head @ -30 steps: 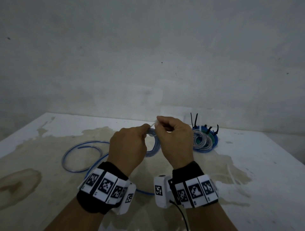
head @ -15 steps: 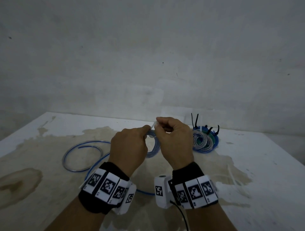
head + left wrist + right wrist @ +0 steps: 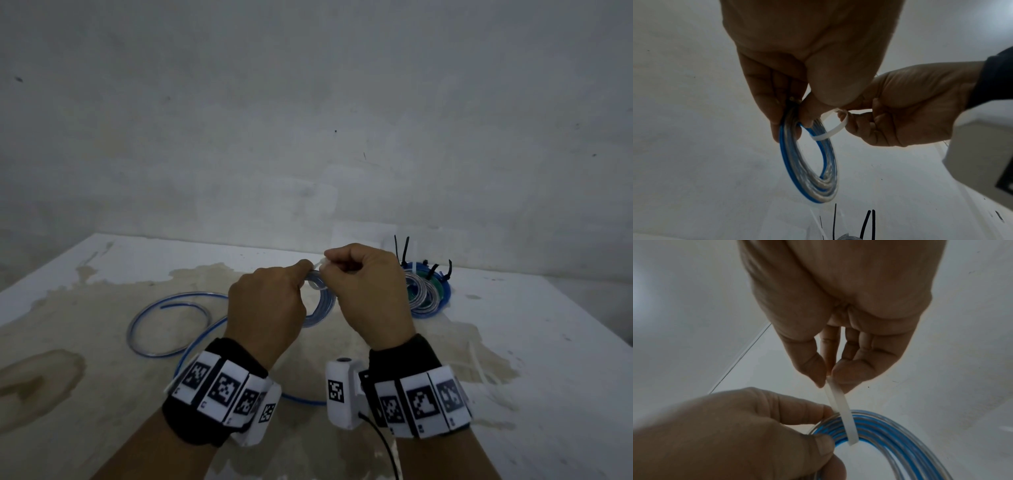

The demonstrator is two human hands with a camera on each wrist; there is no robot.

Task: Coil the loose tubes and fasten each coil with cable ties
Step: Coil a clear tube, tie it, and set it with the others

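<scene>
The coil [image 3: 807, 164] is gripped at its top by the left hand [image 3: 265, 308], fingers curled round the bundled turns; from the head view only the hand's back is seen, while the left wrist view shows the fingers [image 3: 764, 97] wrapped on the tubing and the thumb pressed against it. A white tie [image 3: 840, 412] is pinched between thumb and forefinger of the right hand [image 3: 368, 294]. The pinch itself is made plain only in the right wrist view, where the strap is seen passing over the blue and clear turns just beside the left fingertips. In the left wrist view the tie [image 3: 831, 128] is shown as a loose loop around the coil, not drawn tight. The coil is held up above the table [image 3: 548, 342], in front of the wall.

Only in the head view are the surroundings given: a loose blue tube [image 3: 164, 325] lies on the table left of the coil, partly hidden behind the left wrist, and a finished stack [image 3: 426, 291] of coils with black ties [image 3: 400, 250] standing up lies right of the coil, behind the right hand. Stains are spread across the table.
</scene>
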